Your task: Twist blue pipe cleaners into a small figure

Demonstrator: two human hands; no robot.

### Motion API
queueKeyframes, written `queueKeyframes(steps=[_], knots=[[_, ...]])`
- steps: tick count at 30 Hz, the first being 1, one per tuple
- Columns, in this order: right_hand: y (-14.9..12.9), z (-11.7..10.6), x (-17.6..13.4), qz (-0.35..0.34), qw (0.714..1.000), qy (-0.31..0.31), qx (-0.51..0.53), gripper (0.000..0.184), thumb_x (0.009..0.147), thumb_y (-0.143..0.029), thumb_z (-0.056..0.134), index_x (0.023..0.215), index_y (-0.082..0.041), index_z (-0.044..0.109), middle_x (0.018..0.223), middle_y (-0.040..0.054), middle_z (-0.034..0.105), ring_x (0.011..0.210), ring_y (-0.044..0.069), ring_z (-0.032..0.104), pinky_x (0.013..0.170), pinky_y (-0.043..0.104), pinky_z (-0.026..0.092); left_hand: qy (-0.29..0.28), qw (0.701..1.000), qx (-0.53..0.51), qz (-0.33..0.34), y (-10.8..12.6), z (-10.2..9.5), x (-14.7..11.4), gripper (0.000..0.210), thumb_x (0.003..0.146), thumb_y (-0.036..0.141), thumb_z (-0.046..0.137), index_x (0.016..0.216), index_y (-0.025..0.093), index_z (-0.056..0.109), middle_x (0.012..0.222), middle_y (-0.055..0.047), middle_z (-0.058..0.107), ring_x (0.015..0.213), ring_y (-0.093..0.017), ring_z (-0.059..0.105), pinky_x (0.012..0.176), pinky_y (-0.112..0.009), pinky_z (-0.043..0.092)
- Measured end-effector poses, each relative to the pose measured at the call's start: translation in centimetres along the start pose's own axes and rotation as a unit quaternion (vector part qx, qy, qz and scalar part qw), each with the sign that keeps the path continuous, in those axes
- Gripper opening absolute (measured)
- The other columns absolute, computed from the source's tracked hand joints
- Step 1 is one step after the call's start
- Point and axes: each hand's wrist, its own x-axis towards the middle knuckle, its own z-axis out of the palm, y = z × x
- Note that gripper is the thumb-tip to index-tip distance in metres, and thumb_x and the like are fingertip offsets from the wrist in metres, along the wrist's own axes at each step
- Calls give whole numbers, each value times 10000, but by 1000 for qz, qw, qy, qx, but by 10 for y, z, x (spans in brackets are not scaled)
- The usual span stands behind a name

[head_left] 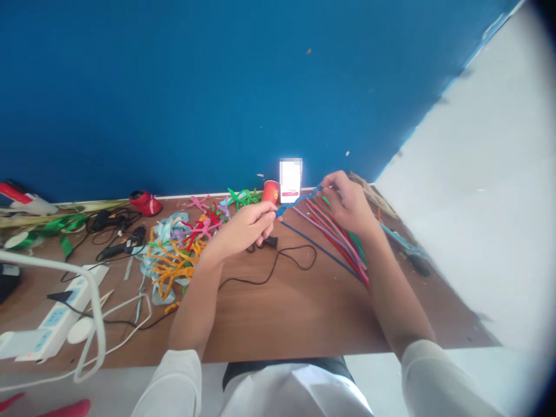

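A blue pipe cleaner (299, 200), wavy along its length, stretches between my two hands above the table. My left hand (254, 223) pinches its left end, where the blue looks bunched or coiled. The other end is between the fingertips of my right hand (345, 200). Below my hands lies a straight dark blue pipe cleaner (321, 250). Beside it, partly under my right hand, a bundle of pink, red, purple and green pipe cleaners (347, 249) fans out. Left of my left hand is a pile of bent orange pipe cleaners (174, 263).
A lit phone (291, 180) leans on the blue wall beside a red paper cup (270, 191). Black cable (278, 269) loops over the table. Glue guns (125, 243), green ribbon (56, 226) and a white power strip (65, 313) are at left. Scissors-like dark handles (417, 263) lie right.
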Motion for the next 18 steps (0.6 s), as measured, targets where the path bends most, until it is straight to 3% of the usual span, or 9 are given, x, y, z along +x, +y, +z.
queueKeyframes(steps=[4,8,10,13,18], knots=[[-12,10,3,41,976,-14,211,131,989,-355,525,961,-232,490,983,50,687,764,155,616,718,319,495,9,1000,4,-22,0,-2,1,229,1008,376,400,985,194,537,711,34,544,539,-75,512,491,-181,388],[-17,22,4,118,922,-12,368,137,913,-310,615,952,-230,511,822,2,650,685,127,600,637,279,489,0,999,38,-26,-4,-4,3,239,1012,381,374,1005,206,536,709,28,553,556,-99,513,505,-203,387],[-16,24,5,142,916,1,376,113,877,-255,609,949,-230,526,724,-25,600,632,118,568,583,262,453,-36,996,81,-5,-6,-4,3,242,1014,369,371,953,209,541,733,17,592,599,-108,546,556,-214,411],[-9,24,7,155,928,49,334,94,813,-176,561,874,-236,522,625,-54,486,524,98,454,484,245,340,-85,987,132,37,-6,-4,3,268,1019,344,367,868,205,539,746,11,624,649,-111,580,642,-226,437],[5,13,9,132,956,92,247,94,809,-164,537,826,-249,500,576,-64,363,462,95,289,454,262,203,-39,994,103,29,-3,-8,-1,301,1025,392,374,876,199,551,759,5,620,667,-120,592,648,-234,443]])
